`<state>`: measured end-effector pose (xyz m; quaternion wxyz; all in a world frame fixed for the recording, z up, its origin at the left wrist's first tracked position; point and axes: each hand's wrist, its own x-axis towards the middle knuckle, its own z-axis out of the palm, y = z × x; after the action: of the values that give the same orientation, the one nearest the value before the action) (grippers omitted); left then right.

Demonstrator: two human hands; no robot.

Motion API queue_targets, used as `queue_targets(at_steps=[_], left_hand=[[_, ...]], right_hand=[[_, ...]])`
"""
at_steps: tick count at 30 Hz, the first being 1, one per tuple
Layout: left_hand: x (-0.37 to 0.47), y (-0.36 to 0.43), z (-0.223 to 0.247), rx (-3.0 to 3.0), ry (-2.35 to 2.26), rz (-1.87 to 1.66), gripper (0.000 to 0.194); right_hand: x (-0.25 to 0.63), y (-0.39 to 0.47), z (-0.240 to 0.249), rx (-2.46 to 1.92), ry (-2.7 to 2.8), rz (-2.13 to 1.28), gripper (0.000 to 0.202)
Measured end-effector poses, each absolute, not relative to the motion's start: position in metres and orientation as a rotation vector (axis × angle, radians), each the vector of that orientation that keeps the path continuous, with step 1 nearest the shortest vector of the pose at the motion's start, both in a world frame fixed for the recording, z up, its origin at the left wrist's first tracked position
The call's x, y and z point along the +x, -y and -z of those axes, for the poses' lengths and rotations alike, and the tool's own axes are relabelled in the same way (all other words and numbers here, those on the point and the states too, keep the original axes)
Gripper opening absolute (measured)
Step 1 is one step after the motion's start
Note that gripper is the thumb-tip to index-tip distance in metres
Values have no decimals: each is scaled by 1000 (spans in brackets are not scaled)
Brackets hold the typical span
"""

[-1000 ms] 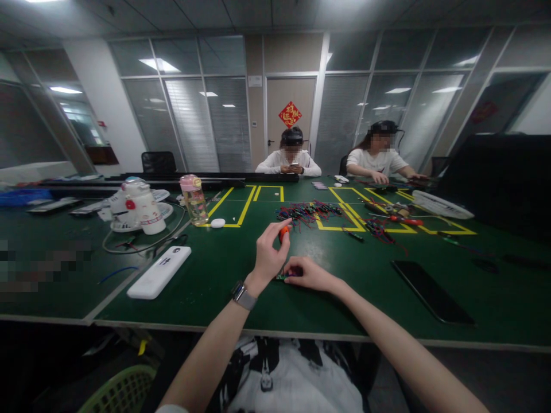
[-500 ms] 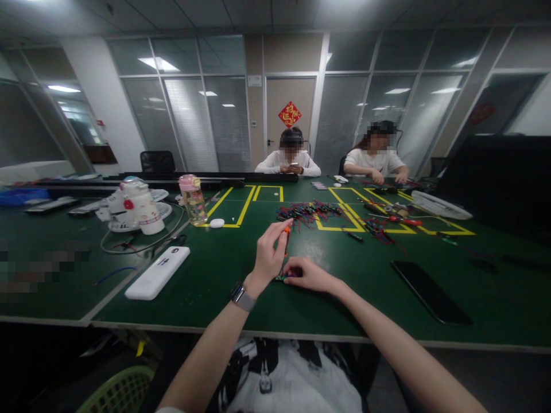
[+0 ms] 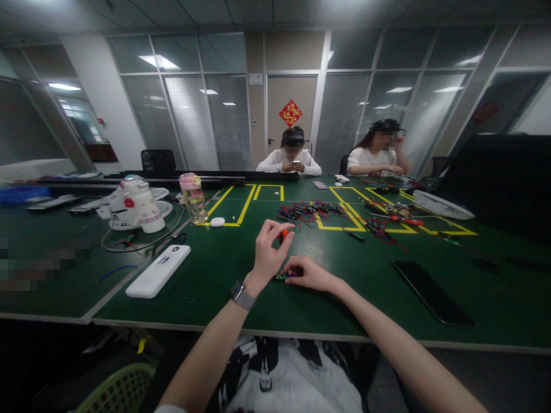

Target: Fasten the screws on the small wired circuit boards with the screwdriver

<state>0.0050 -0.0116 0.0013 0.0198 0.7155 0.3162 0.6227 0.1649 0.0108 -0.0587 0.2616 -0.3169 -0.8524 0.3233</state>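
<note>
Head view, and the left hand (image 3: pixel 270 250) has thumb and fingers curled around an orange tool (image 3: pixel 283 234), right above a small green board (image 3: pixel 281 277) at the near middle of the table (image 3: pixel 206 287). Just right, the right hand (image 3: pixel 312 275) keeps its fingers narrow, holding the board's right end! Beyond them sprawls a wire pile (image 3: pixel 307 212); a black phone (image 3: pixel 430 291) lies near right.
</note>
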Motion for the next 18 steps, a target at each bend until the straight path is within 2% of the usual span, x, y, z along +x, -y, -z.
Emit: queue_targets(at_steps=[6,16,18], left_hand=[[6,11,-1,2164,-837,-1789,32],[5,10,0,2156,-1077,-1984,11],[5,10,-1,2152,-1044,-1955,13]], right_hand=[[165,-12,59,-864,2298,-887,17],[165,-12,61,-876,2298,-859,17],[165,-13,62,-877,2300,-853,17]])
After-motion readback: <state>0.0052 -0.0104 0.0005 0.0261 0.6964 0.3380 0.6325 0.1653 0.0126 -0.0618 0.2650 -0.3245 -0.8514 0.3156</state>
